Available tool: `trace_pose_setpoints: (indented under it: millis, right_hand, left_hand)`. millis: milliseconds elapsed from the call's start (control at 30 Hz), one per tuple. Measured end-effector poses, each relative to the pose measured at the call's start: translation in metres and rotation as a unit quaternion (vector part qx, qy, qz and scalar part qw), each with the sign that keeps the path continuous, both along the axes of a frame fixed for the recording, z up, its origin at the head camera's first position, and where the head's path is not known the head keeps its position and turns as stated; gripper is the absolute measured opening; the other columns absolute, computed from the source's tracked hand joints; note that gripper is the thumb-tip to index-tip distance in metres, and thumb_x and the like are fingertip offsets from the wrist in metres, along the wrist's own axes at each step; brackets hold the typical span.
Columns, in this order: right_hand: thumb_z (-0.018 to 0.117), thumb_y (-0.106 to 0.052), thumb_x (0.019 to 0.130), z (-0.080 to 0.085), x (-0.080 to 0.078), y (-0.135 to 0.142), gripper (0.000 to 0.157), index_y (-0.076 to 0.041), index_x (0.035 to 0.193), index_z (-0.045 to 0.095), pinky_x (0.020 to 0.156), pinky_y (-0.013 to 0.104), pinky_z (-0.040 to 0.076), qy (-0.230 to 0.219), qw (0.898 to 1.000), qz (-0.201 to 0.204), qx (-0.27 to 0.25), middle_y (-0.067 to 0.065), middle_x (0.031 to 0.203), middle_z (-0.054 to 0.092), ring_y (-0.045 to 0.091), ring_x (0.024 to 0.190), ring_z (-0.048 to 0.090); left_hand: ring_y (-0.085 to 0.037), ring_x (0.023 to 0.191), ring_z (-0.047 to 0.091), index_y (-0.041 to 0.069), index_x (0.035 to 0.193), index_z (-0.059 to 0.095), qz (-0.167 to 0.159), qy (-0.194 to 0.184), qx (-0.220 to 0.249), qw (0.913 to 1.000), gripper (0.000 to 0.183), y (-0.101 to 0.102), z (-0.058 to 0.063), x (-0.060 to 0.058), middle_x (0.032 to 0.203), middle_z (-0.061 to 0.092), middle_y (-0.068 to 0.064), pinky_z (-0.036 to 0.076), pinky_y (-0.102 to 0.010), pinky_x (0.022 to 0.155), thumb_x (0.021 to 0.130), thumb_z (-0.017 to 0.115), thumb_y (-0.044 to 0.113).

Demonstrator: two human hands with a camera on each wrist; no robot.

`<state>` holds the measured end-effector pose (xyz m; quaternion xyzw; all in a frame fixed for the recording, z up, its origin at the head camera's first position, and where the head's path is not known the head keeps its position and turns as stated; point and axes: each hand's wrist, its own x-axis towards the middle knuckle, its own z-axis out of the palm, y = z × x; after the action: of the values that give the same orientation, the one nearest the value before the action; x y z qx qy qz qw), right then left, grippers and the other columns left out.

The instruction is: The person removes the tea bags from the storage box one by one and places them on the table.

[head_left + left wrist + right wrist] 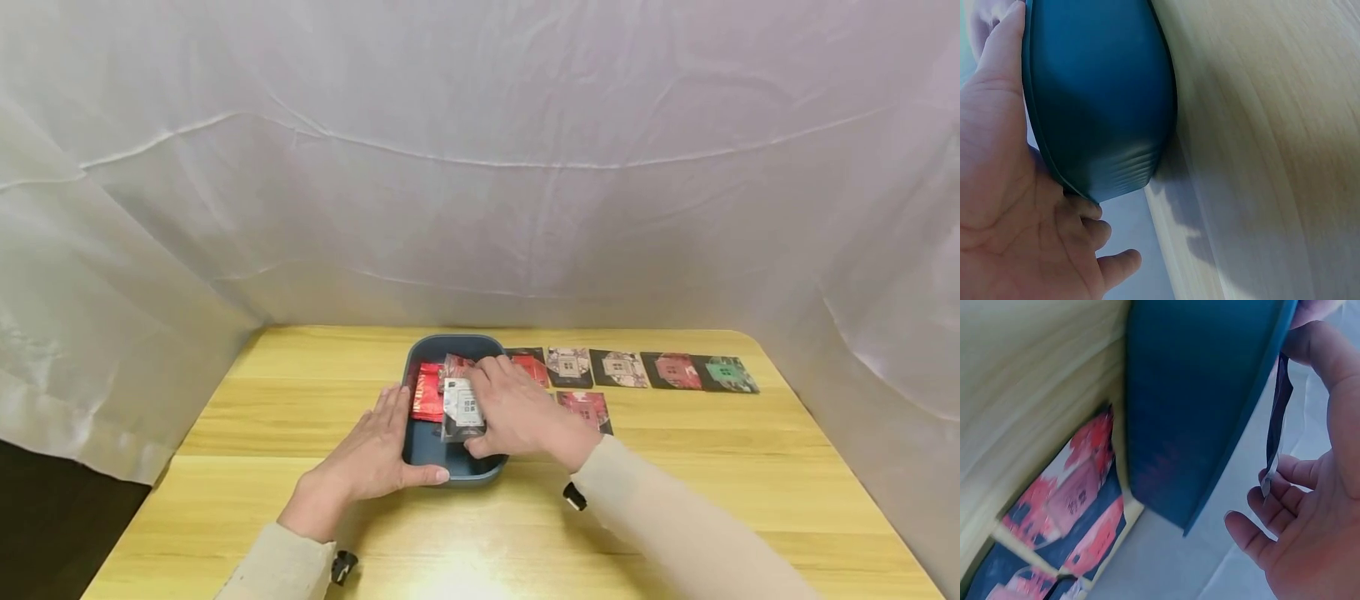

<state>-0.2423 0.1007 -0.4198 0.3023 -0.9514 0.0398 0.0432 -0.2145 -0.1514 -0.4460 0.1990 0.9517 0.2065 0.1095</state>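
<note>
A dark blue rectangular bin (468, 480) stands on the table. My left hand (375, 450) rests along its left side with the fingers straight, the thumb lying at the front rim. In the left wrist view the palm is beside the bin's outer wall (1097, 94). My right hand (517, 408) reaches over the right rim and holds a white and black tea packet (462, 406) between thumb and fingers. The right wrist view shows that packet edge-on (1279, 419). Inside the bin, red packets (427, 393) lie at the left, partly covered.
Right of the bin, flat packets lie in a back row: a black and pale one (569, 367), another pale one (618, 368), a red one (675, 371) and a green one (726, 374). A pink-red packet (585, 407) lies in front. A pale curtain (480, 208) encloses the wooden table (712, 467).
</note>
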Motion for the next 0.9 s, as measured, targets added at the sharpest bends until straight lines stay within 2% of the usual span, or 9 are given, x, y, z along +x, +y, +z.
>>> trace_pose_setpoints:
  millis: [333,500,600,767,900]
  right_hand:
    - [0.085,-0.058,0.075,0.006,0.009,0.037,0.1,0.003,0.147,0.051,0.116,0.048,0.046,0.011,1.0,-0.003,-0.027,0.016,0.14,0.055,0.029,0.124,0.052]
    - [0.086,-0.055,0.073,0.005,0.012,0.061,0.098,0.003,0.145,0.052,0.109,0.047,0.05,0.023,0.999,-0.003,-0.041,0.014,0.132,0.057,0.026,0.116,0.054]
    - [0.086,-0.054,0.072,0.003,0.013,0.076,0.099,0.004,0.144,0.053,0.106,0.047,0.052,0.028,0.999,-0.008,-0.038,0.014,0.129,0.058,0.026,0.114,0.054]
    - [0.088,-0.051,0.07,0.002,0.017,0.099,0.099,0.005,0.144,0.053,0.11,0.053,0.05,0.036,0.999,-0.017,-0.034,0.02,0.136,0.057,0.033,0.123,0.054]
    - [0.089,-0.049,0.07,0.003,0.019,0.116,0.098,0.005,0.144,0.052,0.109,0.055,0.05,0.029,0.999,-0.033,-0.027,0.021,0.136,0.057,0.034,0.121,0.055]
  left_hand:
    - [-0.042,0.164,0.006,-0.003,0.168,0.006,0.003,0.004,0.002,1.0,0.139,-0.001,-0.001,0.0,0.175,0.007,-0.026,0.019,-0.062,0.13,0.079,0.075,0.079]
    - [-0.043,0.163,0.006,-0.004,0.167,0.007,0.0,0.006,0.0,1.0,0.14,-0.002,-0.001,0.001,0.175,0.007,-0.027,0.019,-0.062,0.129,0.079,0.075,0.079]
    - [-0.044,0.163,0.006,-0.005,0.167,0.007,-0.001,0.005,0.0,1.0,0.14,-0.002,-0.001,0.0,0.175,0.008,-0.028,0.019,-0.063,0.129,0.078,0.075,0.079]
    - [-0.043,0.163,0.007,-0.004,0.167,0.007,0.003,0.003,0.002,1.0,0.14,-0.001,0.0,0.0,0.175,0.008,-0.026,0.02,-0.063,0.129,0.078,0.075,0.08]
    - [-0.043,0.163,0.007,-0.004,0.167,0.007,0.005,0.002,0.001,1.0,0.14,-0.001,0.0,0.0,0.175,0.007,-0.026,0.02,-0.063,0.129,0.078,0.075,0.08]
